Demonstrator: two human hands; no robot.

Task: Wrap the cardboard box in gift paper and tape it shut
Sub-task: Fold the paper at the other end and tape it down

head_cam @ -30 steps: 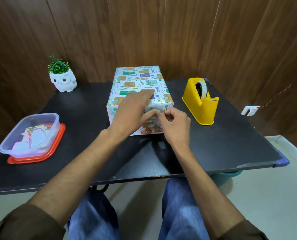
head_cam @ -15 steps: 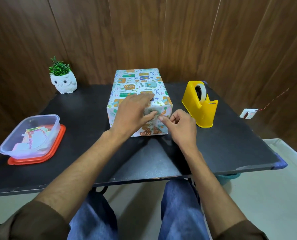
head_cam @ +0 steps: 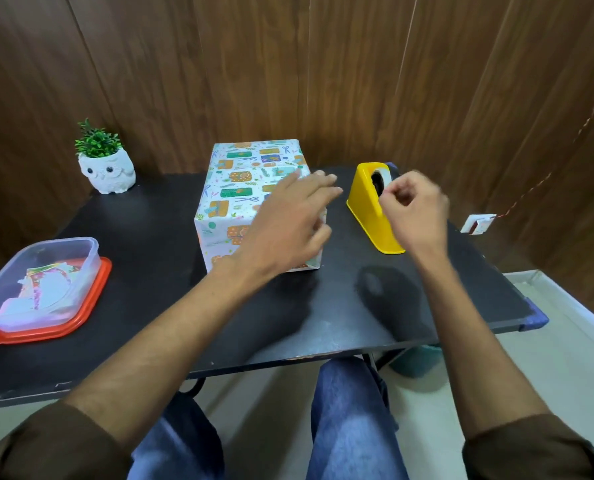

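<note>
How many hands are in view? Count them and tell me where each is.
2. The left hand is over the right end of the wrapped box, fingers spread; contact unclear. The right hand is at the yellow tape dispenser, fingers curled. None looks hidden.

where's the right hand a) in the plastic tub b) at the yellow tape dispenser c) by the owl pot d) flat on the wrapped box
b: the right hand is at the tape dispenser, fingers curled near the roll; the left hand is the one at the box.
</note>
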